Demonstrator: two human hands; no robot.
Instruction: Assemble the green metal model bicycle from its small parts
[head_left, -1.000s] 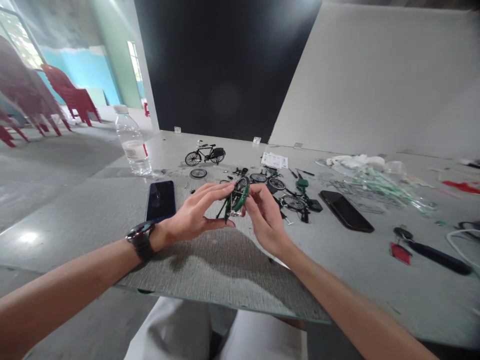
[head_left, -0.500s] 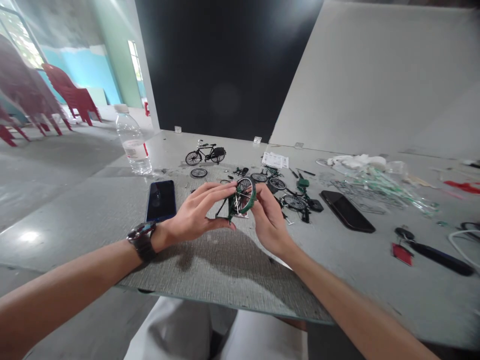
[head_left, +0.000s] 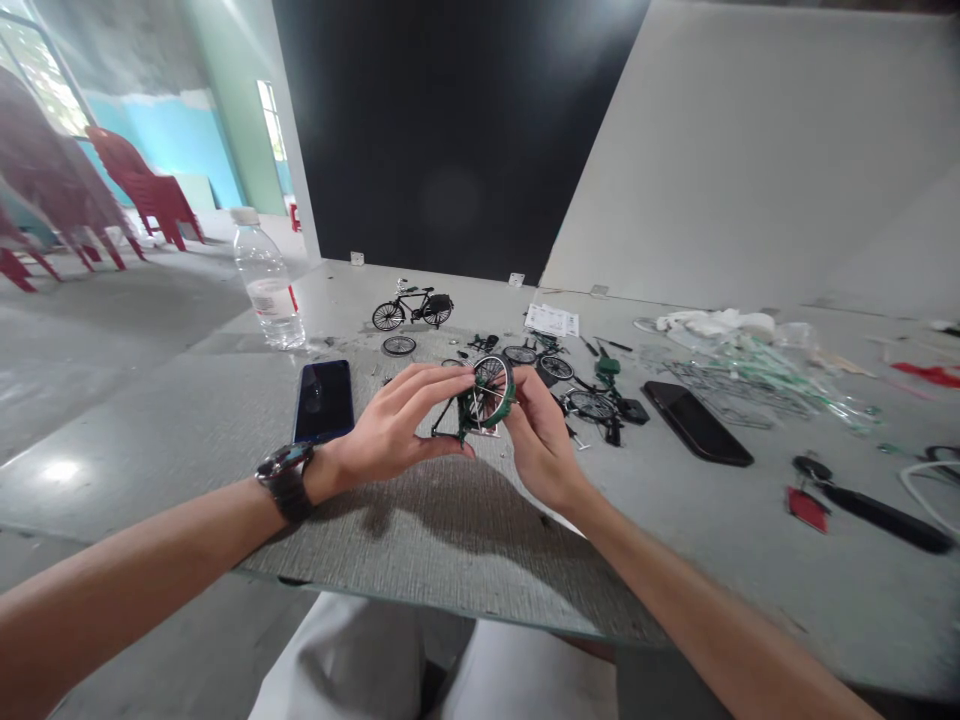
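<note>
Between my two hands is a green model bicycle, its spoked wheel facing me and its thin frame bars pointing left. My left hand grips it from the left, fingers over the top and thumb beneath. On the right side, my right hand pinches it near the wheel; some of those fingertips are hidden behind the wheel. Beyond my hands a finished-looking black model bicycle stands upright, with a loose wheel lying flat in front of it. Loose bicycle parts lie just right of my right hand.
A water bottle and a blue-edged phone are on the left. To the right lie a black phone, a dark handled tool, a red tag and plastic scraps. Paper sheets rest near the black panel.
Both hands keep their hold on the model bicycle. Its wheel has turned slightly to face me more; otherwise the scene has only shifted a little with the camera.
</note>
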